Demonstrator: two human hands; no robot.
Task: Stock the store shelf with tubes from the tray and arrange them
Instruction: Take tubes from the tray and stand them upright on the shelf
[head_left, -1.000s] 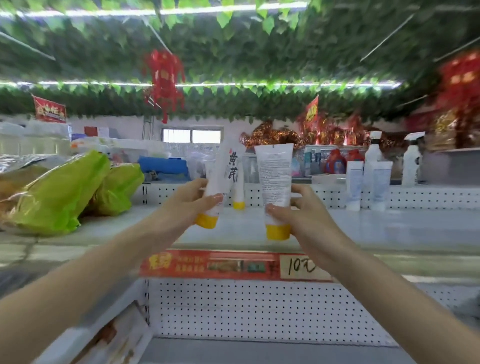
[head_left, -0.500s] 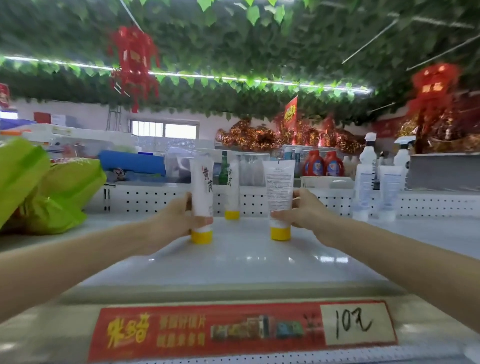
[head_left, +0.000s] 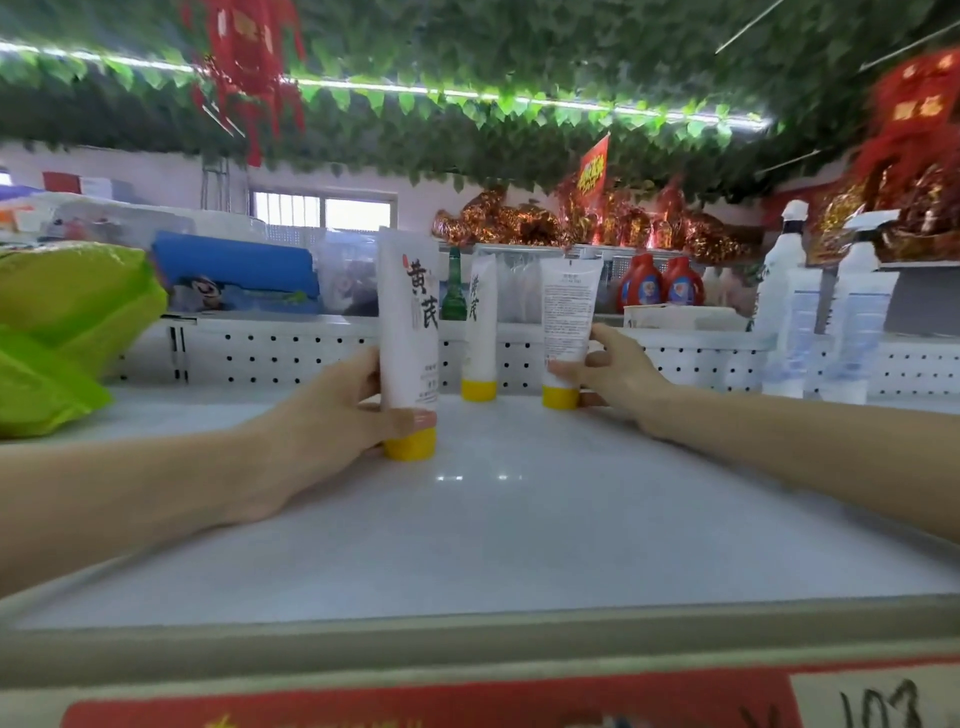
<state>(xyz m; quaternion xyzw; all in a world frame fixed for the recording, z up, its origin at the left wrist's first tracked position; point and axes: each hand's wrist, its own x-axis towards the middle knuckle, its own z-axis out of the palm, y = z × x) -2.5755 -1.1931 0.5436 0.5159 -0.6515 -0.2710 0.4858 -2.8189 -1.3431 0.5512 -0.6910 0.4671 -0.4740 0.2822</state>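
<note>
A white tube (head_left: 408, 332) left of frame centre is gripped low by the curled left hand (head_left: 332, 421). A second tube (head_left: 569, 312) right of centre is pinched by the right hand (head_left: 615, 371). Both are stood on the white shelf (head_left: 519, 525), long axes vertical, yellow caps (head_left: 410, 446) down, crimped ends up. A third tube (head_left: 480, 322) is stood likewise between them, ungripped.

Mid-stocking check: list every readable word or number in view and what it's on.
"黄芪": front tube, gripped by the left hand.
"黄芪", at a slant: middle tube.
Fine print, too small to read: right tube, held by the right hand.
"10" then a cut-off handwritten mark: price tag.
Yellow characters, too blurred: hanging red sign.
</note>
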